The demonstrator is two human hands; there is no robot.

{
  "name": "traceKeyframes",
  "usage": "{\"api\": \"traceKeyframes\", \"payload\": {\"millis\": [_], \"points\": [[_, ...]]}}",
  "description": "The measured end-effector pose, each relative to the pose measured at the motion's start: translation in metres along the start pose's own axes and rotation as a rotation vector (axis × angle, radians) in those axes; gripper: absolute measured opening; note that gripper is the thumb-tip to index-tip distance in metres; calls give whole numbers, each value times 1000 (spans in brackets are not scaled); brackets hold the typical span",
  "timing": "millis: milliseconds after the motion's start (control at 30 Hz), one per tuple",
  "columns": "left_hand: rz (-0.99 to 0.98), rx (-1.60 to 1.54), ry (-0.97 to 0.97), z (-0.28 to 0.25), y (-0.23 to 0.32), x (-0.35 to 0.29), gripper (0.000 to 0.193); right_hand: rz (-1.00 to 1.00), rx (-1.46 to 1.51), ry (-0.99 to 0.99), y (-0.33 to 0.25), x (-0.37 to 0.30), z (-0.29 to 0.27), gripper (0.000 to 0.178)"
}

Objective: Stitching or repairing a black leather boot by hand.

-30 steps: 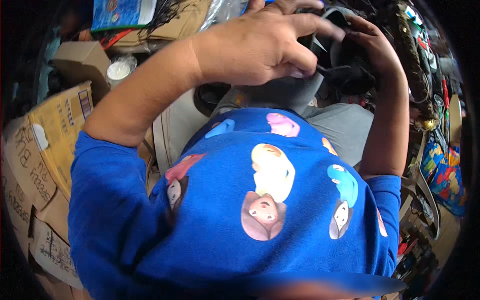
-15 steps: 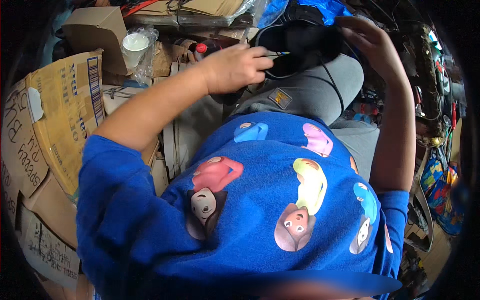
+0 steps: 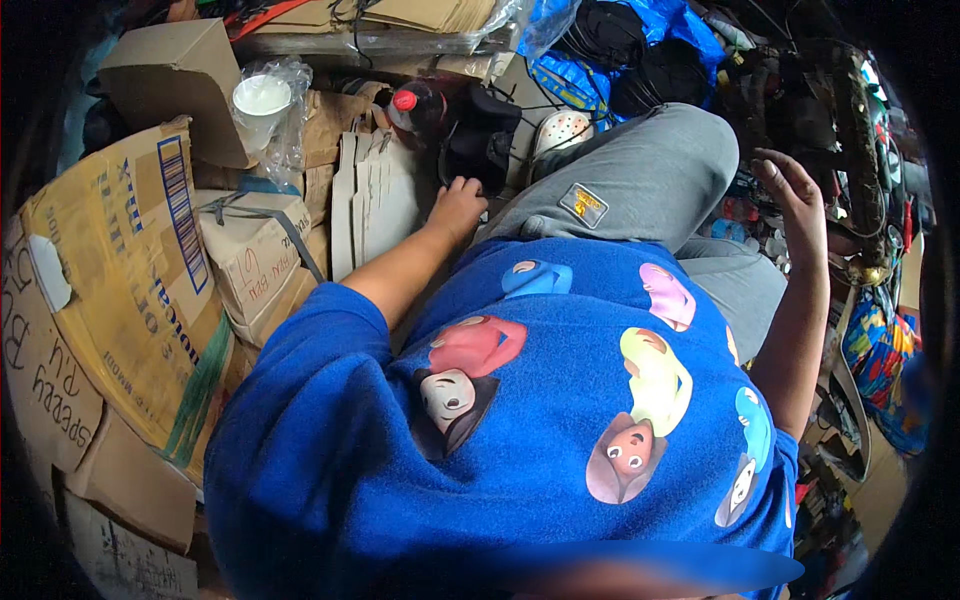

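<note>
My left hand (image 3: 458, 212) is low between the cardboard pieces and my thigh, its curled fingers at the near edge of black shoe-like pieces (image 3: 478, 145). A small greyish tip shows beside the fingers; what they hold, if anything, I cannot make out. Raised beyond my right knee, my right hand (image 3: 793, 187) has its fingers stretched out and holds nothing. A dark bottle (image 3: 418, 108) with a red cap stands just left of the black pieces. More black pieces (image 3: 655, 75) with loose cords lie in a blue plastic bag (image 3: 703, 42) at the far side.
Cardboard boxes (image 3: 120, 270) crowd the left, with a white cup (image 3: 262, 97) in clear plastic behind them. Flat pale cardboard (image 3: 375, 190) stands beside my left forearm. A perforated pale clog (image 3: 563, 130) shows past my grey trouser leg (image 3: 640, 170). Clutter fills the right side.
The black shoe-like item has left both hands. My left hand has dropped down and nearer, to the black pieces by the bottle; my right hand has moved right and nearer, its fingers spread.
</note>
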State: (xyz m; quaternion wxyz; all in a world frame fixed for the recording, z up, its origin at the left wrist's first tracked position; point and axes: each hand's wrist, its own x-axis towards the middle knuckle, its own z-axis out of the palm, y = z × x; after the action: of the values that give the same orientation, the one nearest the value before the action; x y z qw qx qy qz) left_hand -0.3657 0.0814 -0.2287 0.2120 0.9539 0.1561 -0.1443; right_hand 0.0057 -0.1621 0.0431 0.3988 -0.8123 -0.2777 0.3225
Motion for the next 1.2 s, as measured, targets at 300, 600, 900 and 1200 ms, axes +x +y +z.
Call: {"api": "traceKeyframes", "payload": {"millis": [300,600,900,1200], "points": [[-388,-143,-338,2,-12,40,21,74,-30,-67,-4,-2,23,29],[-36,-414,-280,-49,-14,6,21,-68,-89,-96,-10,7,40,27],[168,-1806,31,-231,92,13,13,-227,300,-139,-38,0,71,29],[406,-1670,-95,-310,205,62,10,-354,826,-79,-85,-20,60,33]]}}
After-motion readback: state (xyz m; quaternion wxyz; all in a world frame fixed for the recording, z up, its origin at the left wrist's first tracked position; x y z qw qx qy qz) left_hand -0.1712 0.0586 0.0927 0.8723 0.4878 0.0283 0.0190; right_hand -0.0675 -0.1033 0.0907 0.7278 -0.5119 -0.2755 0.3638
